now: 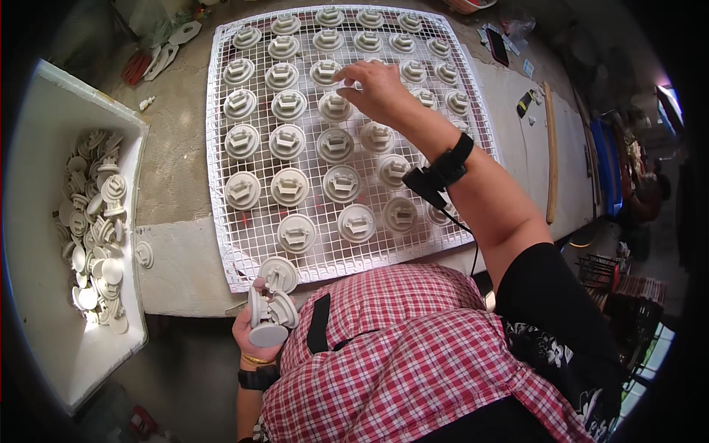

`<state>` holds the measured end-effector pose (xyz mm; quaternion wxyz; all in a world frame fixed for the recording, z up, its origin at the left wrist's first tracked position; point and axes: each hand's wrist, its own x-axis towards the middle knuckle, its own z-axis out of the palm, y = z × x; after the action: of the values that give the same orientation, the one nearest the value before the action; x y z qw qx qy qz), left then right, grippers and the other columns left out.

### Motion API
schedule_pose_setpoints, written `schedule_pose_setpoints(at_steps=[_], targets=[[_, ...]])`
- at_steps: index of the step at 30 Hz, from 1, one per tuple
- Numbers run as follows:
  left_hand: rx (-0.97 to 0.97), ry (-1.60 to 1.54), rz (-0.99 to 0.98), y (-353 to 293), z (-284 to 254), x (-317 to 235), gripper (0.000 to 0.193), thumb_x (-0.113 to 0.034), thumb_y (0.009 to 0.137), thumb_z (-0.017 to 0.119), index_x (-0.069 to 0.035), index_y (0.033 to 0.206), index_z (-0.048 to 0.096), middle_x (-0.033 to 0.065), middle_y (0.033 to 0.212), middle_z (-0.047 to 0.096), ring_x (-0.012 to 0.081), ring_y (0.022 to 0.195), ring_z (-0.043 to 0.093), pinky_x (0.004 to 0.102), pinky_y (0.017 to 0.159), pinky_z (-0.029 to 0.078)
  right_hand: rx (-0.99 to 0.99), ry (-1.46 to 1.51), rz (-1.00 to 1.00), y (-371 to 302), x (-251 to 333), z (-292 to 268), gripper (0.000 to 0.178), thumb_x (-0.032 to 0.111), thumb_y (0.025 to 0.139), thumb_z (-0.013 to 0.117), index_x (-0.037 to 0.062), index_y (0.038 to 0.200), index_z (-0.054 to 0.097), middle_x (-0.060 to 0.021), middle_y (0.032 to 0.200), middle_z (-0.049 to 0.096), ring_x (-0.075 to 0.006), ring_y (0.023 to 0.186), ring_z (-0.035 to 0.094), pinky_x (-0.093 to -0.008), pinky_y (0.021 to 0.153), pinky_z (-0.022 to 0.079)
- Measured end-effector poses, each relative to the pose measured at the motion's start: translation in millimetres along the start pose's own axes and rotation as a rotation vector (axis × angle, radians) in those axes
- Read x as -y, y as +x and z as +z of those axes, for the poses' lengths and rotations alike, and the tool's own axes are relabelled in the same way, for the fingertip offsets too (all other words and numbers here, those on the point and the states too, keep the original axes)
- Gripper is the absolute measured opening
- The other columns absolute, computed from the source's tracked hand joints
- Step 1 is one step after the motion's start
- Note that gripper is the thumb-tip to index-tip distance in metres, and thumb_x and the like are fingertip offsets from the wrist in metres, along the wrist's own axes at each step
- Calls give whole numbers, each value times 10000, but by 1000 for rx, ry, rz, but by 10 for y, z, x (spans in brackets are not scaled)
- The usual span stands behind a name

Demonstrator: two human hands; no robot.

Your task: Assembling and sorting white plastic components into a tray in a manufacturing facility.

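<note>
A white wire grid rack point(347, 277) carries rows of off-white round plastic discs, each with a raised bracket on top. Near the lower left corner of the rack, my left hand point(245, 331) holds several of these discs point(275, 310) in a loose cluster. Over the upper middle of the rack reaches my right hand point(375, 90), palm down, thumb and forefinger apart. Its fingertips are close to one disc point(325, 72) and just above another disc point(335, 106). Nothing shows between them, though the hand partly covers the discs beneath.
On the left stands a white foam box point(92, 92) with a heap of similar discs point(96, 229). A loose disc point(144, 255) lies beside it. A phone point(497, 46), a yellow-black cutter point(525, 103) and a wooden strip point(551, 155) lie right of the rack.
</note>
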<state>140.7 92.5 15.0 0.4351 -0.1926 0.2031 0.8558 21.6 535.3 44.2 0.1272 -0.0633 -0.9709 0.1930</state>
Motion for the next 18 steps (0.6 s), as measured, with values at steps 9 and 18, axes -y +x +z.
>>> schedule_pose_setpoints(at_steps=[9, 18], targets=[[-17, 43, 12, 8, -38, 5, 582, -323, 920, 519, -144, 1449, 355, 164, 1316, 506, 397, 1126, 552, 528, 829, 530, 466, 166, -54, -1019, 582, -346, 217, 211, 797, 755, 93, 961, 675, -39, 928, 654, -222, 960, 592, -396, 897, 374], [-30, 56, 12, 6, -23, 22, 590, -329, 929, 516, -143, 1458, 335, 178, 1313, 510, 407, 1128, 557, 556, 839, 523, 503, 217, -197, -1456, 690, -174, 304, 250, 722, 795, 111, 952, 654, -30, 919, 583, -233, 959, 538, -393, 871, 343]])
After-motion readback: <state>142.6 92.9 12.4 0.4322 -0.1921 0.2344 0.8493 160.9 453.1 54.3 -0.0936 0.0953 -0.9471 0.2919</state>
